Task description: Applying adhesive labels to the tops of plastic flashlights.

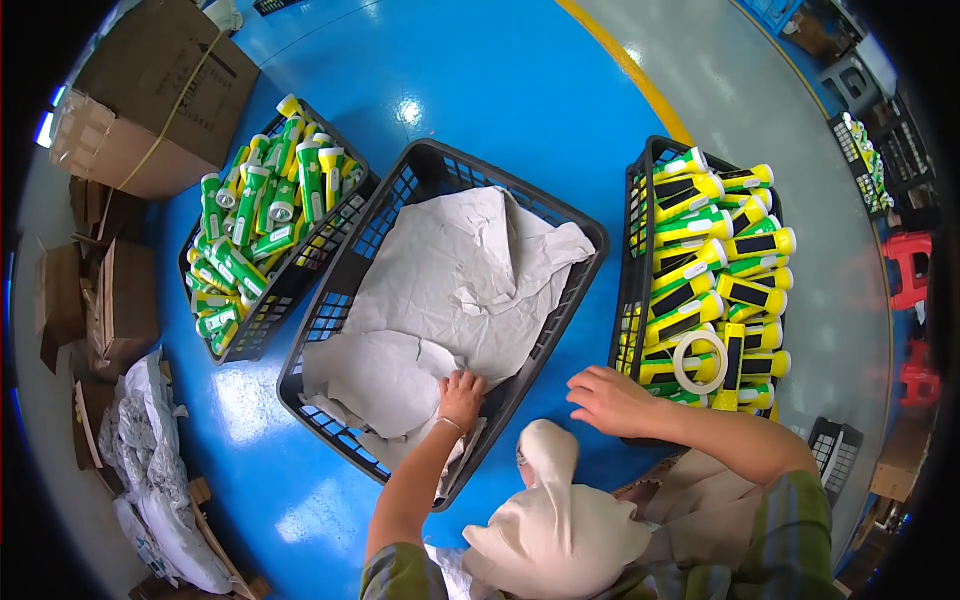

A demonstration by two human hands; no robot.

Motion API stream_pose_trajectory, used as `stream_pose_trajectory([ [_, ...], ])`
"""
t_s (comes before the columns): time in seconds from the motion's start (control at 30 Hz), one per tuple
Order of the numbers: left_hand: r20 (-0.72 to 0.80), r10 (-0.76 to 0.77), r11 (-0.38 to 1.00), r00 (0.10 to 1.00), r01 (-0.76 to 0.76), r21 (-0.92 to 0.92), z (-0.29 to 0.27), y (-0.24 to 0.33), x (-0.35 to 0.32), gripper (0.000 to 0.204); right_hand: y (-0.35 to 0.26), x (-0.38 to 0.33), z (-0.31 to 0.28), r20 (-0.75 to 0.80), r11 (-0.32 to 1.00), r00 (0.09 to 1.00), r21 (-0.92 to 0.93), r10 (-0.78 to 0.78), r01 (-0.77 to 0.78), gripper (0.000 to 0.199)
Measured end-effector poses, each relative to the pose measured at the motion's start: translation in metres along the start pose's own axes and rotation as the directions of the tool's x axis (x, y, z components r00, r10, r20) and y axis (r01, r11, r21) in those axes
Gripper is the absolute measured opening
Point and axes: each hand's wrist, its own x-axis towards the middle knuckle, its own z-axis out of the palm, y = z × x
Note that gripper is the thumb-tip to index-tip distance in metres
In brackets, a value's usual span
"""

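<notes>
Paper (430, 270), grey and creased, spread across the bottom of the middle black basket (428, 170). Left hand (462, 400) on it, close to the basket's right edge toward the near corner, fingers bent down; pinching or only pressing, impossible to tell. Right hand (608, 400) over blue floor (330, 60), beside the right basket (637, 250) at its near left corner, fingers loosely curled, half open. Inside, yellow-and-green flashlights (755, 245), with a tape roll (680, 362) on top toward the near edge. Leftmost basket (280, 305) heaped with green-and-yellow flashlights (250, 205).
</notes>
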Motion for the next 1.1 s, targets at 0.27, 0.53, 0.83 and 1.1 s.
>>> stream_pose_trajectory([
  [0.27,0.509,0.092,0.995,0.856,-0.064,-0.072,-0.021,0.004,0.006,0.02,0.015,-0.062,-0.052,0.113,0.986,0.98,-0.033,0.163,-0.16,0.02],
  [0.53,-0.083,0.269,0.962,0.959,-0.272,-0.015,-0.062,-0.008,0.19,0.026,0.052,-0.035,-0.058,-0.123,0.983,0.977,0.079,0.173,-0.164,0.015],
  [0.83,0.05,0.098,0.988,0.994,-0.103,0.116,-0.066,-0.011,0.245,0.094,0.076,-0.035,-0.059,-0.264,0.985,0.95,0.0,0.167,-0.173,0.017],
  [1.1,-0.095,0.232,0.972,0.968,-0.234,-0.003,-0.054,-0.052,0.289,0.031,0.116,0.135,0.039,0.116,0.868,0.904,-0.353,0.411,-0.349,0.033],
])
